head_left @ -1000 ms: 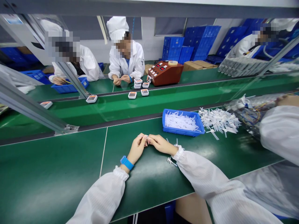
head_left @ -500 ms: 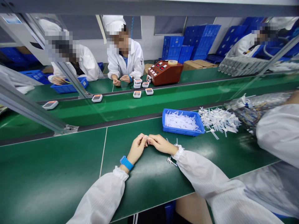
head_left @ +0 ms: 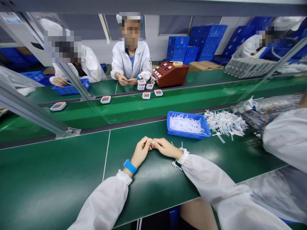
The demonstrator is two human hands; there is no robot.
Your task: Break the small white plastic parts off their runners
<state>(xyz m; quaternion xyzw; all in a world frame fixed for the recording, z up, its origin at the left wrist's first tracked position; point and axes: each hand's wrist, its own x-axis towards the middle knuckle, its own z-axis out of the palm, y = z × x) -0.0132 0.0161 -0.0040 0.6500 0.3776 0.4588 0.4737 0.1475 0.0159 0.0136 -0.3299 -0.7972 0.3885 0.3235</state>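
Note:
My left hand [head_left: 141, 150] and my right hand [head_left: 165, 148] meet fingertip to fingertip just above the green table [head_left: 153, 188]. Both are closed in a pinch on a small white piece [head_left: 151, 140], mostly hidden by the fingers, so its kind cannot be made out. A blue band is round my left wrist. By my right cuff lie a few small white plastic pieces [head_left: 177, 165] with clear strips. Beyond my right hand stands a blue tray [head_left: 189, 136] full of thin translucent strips [head_left: 185, 124].
Right of the tray lies a heap of white strip pieces [head_left: 225, 124], then bagged wires [head_left: 261, 116] and another person's sleeve [head_left: 285, 137]. White square devices [head_left: 106, 99] sit on the green conveyor [head_left: 124, 110]. Across it, people work near a brown box-shaped instrument [head_left: 170, 75]. A metal post [head_left: 35, 102] slants at left.
The devices on the conveyor have shifted right. The person opposite has raised their head and moved their hands slightly. My two hands stay nearly still, pinched together.

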